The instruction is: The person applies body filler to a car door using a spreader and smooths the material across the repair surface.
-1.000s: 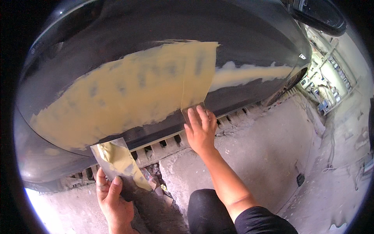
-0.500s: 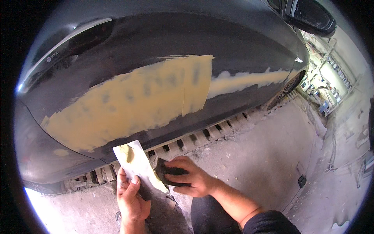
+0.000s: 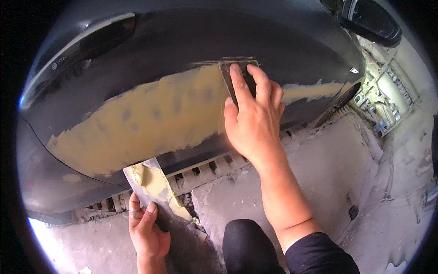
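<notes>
Paste on car door, w/ plate below & mirror upper R.

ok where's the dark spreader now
In the head view, above and right of centre, the dark spreader is under the right hand, against the car door, at the upper right of the large tan patch.

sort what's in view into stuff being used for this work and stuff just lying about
In use:
- pale flat plate in the left hand
- yellow paste on it
- dark flat spreader under the right hand
- dark car door with its yellow-coated patch

Lying about:
- small dark object on the floor
- debris by the broken floor edge
</notes>
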A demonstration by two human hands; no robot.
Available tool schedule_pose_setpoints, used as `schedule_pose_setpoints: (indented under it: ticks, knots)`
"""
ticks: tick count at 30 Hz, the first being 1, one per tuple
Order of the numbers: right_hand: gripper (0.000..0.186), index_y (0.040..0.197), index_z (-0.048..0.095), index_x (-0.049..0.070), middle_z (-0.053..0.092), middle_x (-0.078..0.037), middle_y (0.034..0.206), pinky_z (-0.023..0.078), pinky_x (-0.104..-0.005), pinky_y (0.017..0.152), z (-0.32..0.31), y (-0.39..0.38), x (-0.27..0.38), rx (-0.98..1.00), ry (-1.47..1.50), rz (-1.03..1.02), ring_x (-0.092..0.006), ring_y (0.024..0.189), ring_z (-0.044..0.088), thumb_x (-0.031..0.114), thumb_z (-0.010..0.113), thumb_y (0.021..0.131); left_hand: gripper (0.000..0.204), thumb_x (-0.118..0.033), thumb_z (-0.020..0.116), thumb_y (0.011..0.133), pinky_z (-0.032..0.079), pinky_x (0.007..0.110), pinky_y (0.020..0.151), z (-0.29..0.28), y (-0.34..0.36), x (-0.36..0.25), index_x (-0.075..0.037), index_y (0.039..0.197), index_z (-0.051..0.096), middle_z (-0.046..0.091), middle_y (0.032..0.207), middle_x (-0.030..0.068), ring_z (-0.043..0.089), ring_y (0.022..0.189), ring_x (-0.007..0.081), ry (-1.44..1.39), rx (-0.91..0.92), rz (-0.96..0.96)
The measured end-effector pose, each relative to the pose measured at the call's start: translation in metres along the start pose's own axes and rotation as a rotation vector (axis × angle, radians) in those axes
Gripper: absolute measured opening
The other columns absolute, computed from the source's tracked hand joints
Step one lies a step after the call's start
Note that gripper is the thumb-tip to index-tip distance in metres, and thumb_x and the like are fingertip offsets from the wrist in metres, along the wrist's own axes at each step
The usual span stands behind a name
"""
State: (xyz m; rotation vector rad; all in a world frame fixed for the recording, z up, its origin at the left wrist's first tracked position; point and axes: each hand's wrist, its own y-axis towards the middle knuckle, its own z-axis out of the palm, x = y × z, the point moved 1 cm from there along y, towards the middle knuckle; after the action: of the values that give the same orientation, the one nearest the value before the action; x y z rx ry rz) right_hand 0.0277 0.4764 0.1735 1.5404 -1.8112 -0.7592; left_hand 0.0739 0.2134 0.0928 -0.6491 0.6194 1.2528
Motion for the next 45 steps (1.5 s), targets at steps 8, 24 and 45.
schedule_pose_setpoints:
  ticks: [8, 24, 45]
  knots:
    - [0.066, 0.144, 0.047, 0.016, 0.034, -0.014, 0.143, 0.035, -0.0583, 0.097, 0.072, -0.101, -0.002, 0.006, 0.125, 0.023, -0.0443, 0.121, 0.037, 0.014, 0.068, 0.081, 0.044, 0.002, 0.055, 0.091, 0.042, 0.037, 0.104, -0.003, 0.003, -0.004, -0.002, 0.135, 0.047, 0.061, 0.124, 0.0111, 0.058, 0.114, 0.0217, 0.009, -0.043, 0.021]
    - [0.067, 0.145, 0.045, 0.017, 0.033, -0.014, 0.148, 0.037, -0.0592, 0.095, 0.018, -0.074, -0.008, 0.034, 0.06, 0.075, -0.0445, 0.124, 0.037, 0.017, 0.067, 0.082, 0.046, 0.002, 0.053, 0.092, 0.044, 0.039, 0.104, -0.001, 0.001, -0.004, -0.002, 0.137, 0.046, 0.06, 0.126, 0.0116, 0.058, 0.116, 0.0233, 0.023, -0.013, 0.055]
    - [0.062, 0.14, 0.049, 0.014, 0.041, -0.014, 0.138, 0.04, -0.0578, 0.096, -0.003, -0.027, -0.023, -0.072, 0.079, 0.096, -0.0417, 0.12, 0.041, 0.017, 0.067, 0.081, 0.047, 0.001, 0.054, 0.092, 0.043, 0.038, 0.104, -0.004, 0.0, -0.005, -0.003, 0.138, 0.045, 0.06, 0.127, 0.0113, 0.057, 0.117, 0.0225, 0.036, -0.003, 0.049]
